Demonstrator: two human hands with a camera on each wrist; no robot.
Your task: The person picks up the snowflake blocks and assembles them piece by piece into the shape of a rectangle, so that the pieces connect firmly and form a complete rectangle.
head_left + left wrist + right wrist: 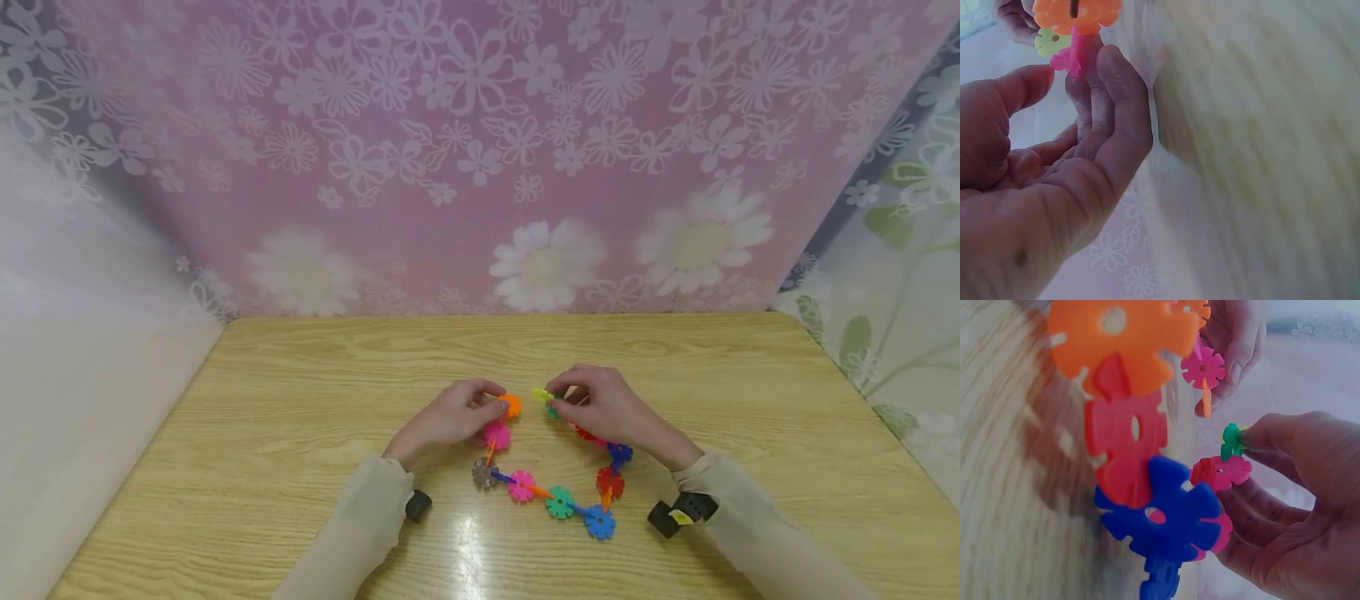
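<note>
A chain of notched plastic snowflake discs curves over the table, its two ends apart in the head view. My left hand (pixel 456 414) pinches the orange snowflake disc (pixel 511 406) at one end, with a pink disc (pixel 497 436) hanging just below it. At the other end, my right hand (pixel 611 408) holds a green disc (pixel 1230 440) between thumb and fingers, and a yellow disc (pixel 542 395) sticks out beyond the fingertips toward the orange one. Red and pink discs (pixel 1232 472) lie close to the right fingers. The right fingers partly hide that end.
The lower chain links a grey disc (pixel 484 473), a pink one (pixel 522 486), a green one (pixel 559 502), a blue one (pixel 600 522) and a red one (pixel 611 482). Beneath it is a wood-grain table (pixel 300 467). Behind hangs a pink flowered curtain (pixel 450 167).
</note>
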